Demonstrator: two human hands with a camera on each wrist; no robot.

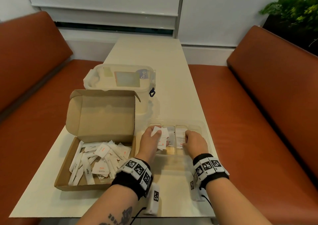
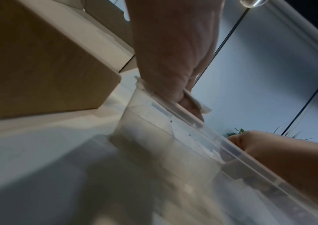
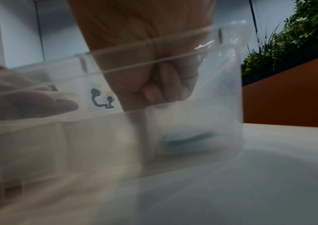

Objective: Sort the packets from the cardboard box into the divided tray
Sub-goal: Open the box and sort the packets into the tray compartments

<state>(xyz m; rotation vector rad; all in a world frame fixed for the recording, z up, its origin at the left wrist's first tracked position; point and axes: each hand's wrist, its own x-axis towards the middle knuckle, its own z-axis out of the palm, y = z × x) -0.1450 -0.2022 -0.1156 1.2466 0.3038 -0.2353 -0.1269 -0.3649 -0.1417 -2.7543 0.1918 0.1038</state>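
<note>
An open cardboard box [image 1: 63, 171] on the left of the table holds a heap of white packets [image 1: 99, 161]. To its right stands the clear divided tray [image 1: 209, 138]. My left hand [image 1: 151, 138] grips a bunch of white packets [image 1: 160, 132] over the tray's left compartments. In the left wrist view a packet edge [image 2: 202, 106] sticks out past my left hand [image 2: 173, 53] at the tray rim [image 2: 183, 114]. My right hand [image 1: 194, 140] reaches into the third compartment, its fingers [image 3: 164, 85] curled down onto the white packets [image 1: 179, 135] there.
A clear lidded plastic container [image 1: 120, 80] stands behind the box, whose lid flap [image 1: 103, 111] is upright. Orange benches [image 1: 258, 121] run along both sides of the table. A plant [image 1: 296, 6] sits at the back right.
</note>
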